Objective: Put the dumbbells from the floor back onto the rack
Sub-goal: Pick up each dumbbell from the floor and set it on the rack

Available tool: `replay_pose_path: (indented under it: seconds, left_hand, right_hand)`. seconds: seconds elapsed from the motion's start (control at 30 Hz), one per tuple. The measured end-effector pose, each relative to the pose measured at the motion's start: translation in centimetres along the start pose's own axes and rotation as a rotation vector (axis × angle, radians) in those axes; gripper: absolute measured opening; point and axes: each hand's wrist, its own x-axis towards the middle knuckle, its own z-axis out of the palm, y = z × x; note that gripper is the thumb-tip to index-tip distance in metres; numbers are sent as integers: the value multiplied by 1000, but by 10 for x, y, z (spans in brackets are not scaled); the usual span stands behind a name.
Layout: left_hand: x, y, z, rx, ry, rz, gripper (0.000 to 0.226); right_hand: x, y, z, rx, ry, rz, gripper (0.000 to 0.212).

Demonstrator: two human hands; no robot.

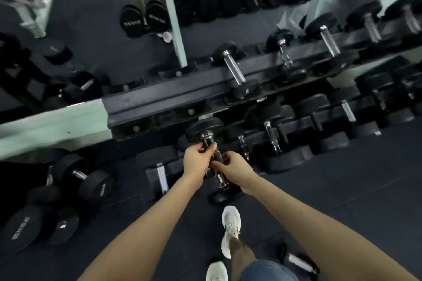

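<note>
Both my hands grip the chrome handle of one black round-headed dumbbell [204, 130]. My left hand [198, 159] holds the handle near the far head and my right hand [230, 166] holds it closer to the near head. The dumbbell hangs in front of the dark rack [164, 98], just below the edge of its top shelf. Its far head is at the level of the rack's lower tier. A small dumbbell [299, 261] lies on the floor by my right leg. Other black dumbbells [91, 180] lie on the floor at the left.
The rack's top shelf holds several chrome-handled dumbbells [233, 68] to the right, and its left stretch is bare. The lower tier [271, 134] is packed with dumbbells. My white shoes [230, 230] stand on dark rubber flooring. A mirror behind reflects more weights.
</note>
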Motion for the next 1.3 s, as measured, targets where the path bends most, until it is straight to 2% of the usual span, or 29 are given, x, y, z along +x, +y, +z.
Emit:
replay_pose_path:
  seconds: [0.2,0.37,0.53,0.67,0.8,0.9,1.03,1.17,1.3]
  left_hand:
    - [74,41,0,-21,81,-39,12]
    - [140,63,-6,46,137,-57,2]
    - [208,85,-17,135,133,-28,11]
    - [256,104,-25,167,114,-14,3]
    - [297,112,-32,215,76,-10,8]
    - [314,108,-35,274,39,-25,17]
    - [318,101,-39,268,2,-20,19]
    - [317,98,-41,259,8,-16,34]
    - [315,102,-40,294,-2,-4,31]
  right_hand:
    - [79,-42,-14,22,-51,-48,36]
    - [140,-72,-14,67,-54,-46,38]
    - [198,-103,-9,194,-53,-38,29]
    - [245,-127,-6,166,-33,-37,31]
    - [282,-142,2,170,-24,-27,27]
    - [296,-142,9,194,-23,-1,30]
    - [296,-135,15,146,-19,37,34]
    - [294,-140,17,88,27,52,35]
    - [291,-143,14,63,28,70,41]
